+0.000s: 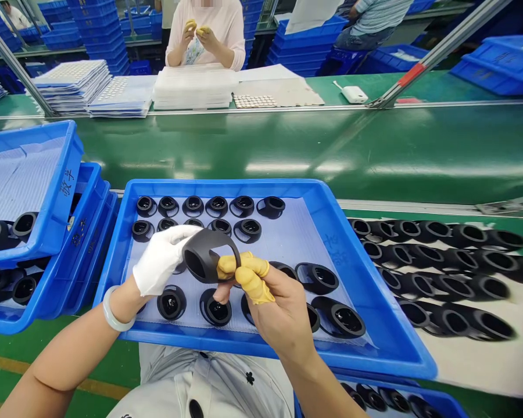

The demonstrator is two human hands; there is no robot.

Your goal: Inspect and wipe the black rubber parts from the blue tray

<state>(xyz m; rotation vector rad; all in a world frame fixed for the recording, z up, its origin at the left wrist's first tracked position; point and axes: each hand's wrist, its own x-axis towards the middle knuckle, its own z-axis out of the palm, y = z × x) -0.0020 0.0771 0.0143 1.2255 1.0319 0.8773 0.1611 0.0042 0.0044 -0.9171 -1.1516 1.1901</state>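
Observation:
Above a blue tray (pixel 226 187) I hold a black hollow plastic housing (pixel 207 247) with an oval opening and a window cut in its side. My left hand (pixel 163 258), in a white glove, grips its left and upper side. My right hand (pixel 279 302), with yellow finger cots, pinches the rim on its right; one covered finger reaches into the opening. Below, the tray's white lining carries rows of similar black housings (pixel 171 303), several with a shiny dark inside. My hands hide some of them.
Stacked blue trays (pixel 72 232) stand at left. More black housings (pixel 457 284) lie in rows on a pale sheet at right. Another blue tray (pixel 444 400) sits low at front right. Beyond the green conveyor (pixel 287 145), a person (pixel 204 35) works behind paper stacks (pixel 194 87).

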